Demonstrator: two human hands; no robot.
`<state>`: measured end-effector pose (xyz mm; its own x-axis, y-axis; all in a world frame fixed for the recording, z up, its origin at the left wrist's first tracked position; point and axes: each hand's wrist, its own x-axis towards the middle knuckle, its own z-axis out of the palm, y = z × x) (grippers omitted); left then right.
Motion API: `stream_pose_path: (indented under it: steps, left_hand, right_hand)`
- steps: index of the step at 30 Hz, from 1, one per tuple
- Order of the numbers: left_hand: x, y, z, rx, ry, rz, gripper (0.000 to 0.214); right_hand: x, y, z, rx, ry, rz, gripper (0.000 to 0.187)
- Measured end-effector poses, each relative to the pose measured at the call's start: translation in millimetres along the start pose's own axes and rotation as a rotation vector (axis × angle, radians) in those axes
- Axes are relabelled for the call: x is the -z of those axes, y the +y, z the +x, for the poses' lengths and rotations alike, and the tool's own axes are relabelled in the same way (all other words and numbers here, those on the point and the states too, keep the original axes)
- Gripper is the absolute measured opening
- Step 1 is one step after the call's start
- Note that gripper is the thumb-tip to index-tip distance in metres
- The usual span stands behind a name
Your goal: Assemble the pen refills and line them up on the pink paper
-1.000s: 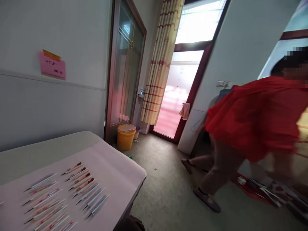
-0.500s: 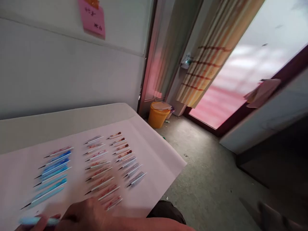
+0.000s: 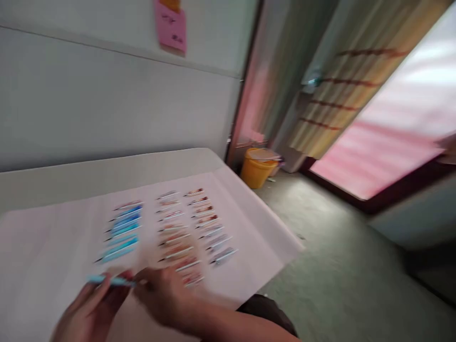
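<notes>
Since half a second ago the view has swung left, bringing the pen rows nearer mid-frame, and both hands have risen further into view over the near edge of the pale sheet (image 3: 53, 247).

The left hand (image 3: 85, 308) is closed by its fingertips on a light-blue pen (image 3: 110, 281), held roughly level just above the sheet's near edge. The right hand (image 3: 166, 294) reaches in beside it with fingertips at the pen's right end. Blur hides whether they grip it or only touch it.

On the sheet beyond the hands lie three columns of pens, all slanted alike: a blue column (image 3: 123, 230) toward the sheet's left, a red-and-white column (image 3: 174, 232) at its middle, and a mixed column (image 3: 210, 223) toward its right.

The sheet covers a white table (image 3: 107, 166). A yellow bucket (image 3: 257, 173) stands on the floor off the sheet's far right corner, and a pink note (image 3: 171, 28) is stuck to the wall above its far edge.

Handling, as a judgement: the pen looks slim and light, so a fingertip pinch should suffice. It is best kept parallel to the blue column and clear of the laid pens, which a passing knuckle could easily knock askew.
</notes>
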<state>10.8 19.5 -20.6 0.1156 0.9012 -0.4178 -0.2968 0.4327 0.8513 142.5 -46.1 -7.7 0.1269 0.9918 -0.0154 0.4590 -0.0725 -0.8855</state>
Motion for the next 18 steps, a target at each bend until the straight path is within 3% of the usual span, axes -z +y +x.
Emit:
stream_pose_path:
  steps: [4, 10, 18]
  left_hand:
    - [7.3, 11, -11, 0.054, -0.04, -0.215, 0.013]
    - [10.8, 19, -15, -0.008, -0.044, -0.274, 0.015]
    - [40.5, 36, 3, -0.067, 0.21, -0.482, 0.006]
  right_hand:
    - [2, 4, 2, -0.045, -0.113, 0.194, 0.031]
    - [2, 12, 13, -0.146, -0.173, 0.292, 0.026]
    - [23, -3, 17, -0.225, -0.197, 0.288, 0.026]
